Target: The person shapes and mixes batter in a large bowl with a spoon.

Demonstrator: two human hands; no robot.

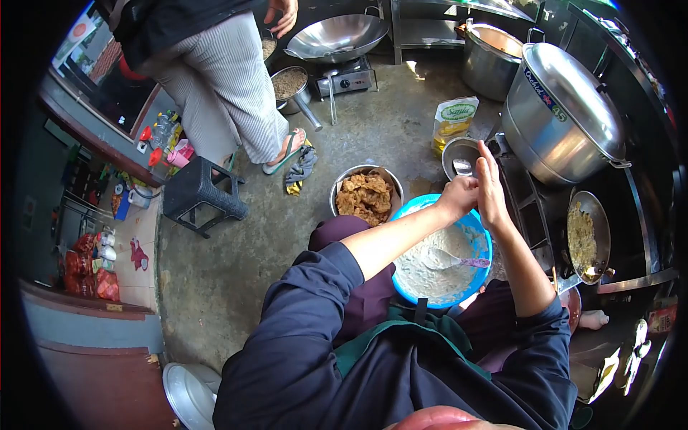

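Note:
My left hand [459, 198] is closed in a fist above the far rim of a blue basin [484, 278]. Against it, my right hand [491, 188] is held upright and flat with fingers stretched out. Whatever the left fingers may hold is hidden. Thick pale batter [423, 276] fills the basin, and a spoon with a purple patterned handle [473, 263] lies in it. Just beyond my hands is a small metal pan [450, 152] with a shiny metal piece in it. Left of the basin, a steel bowl [334, 192] holds brown fried pieces [365, 195].
A large lidded steamer pot [555, 122] and a frying pan [589, 236] stand right. Ahead are an oil pouch [454, 118], a wok [337, 37] on a stove [347, 80] and a saucepan [290, 84]. A person [222, 79] stands near a black stool [202, 188] and a cloth [301, 170].

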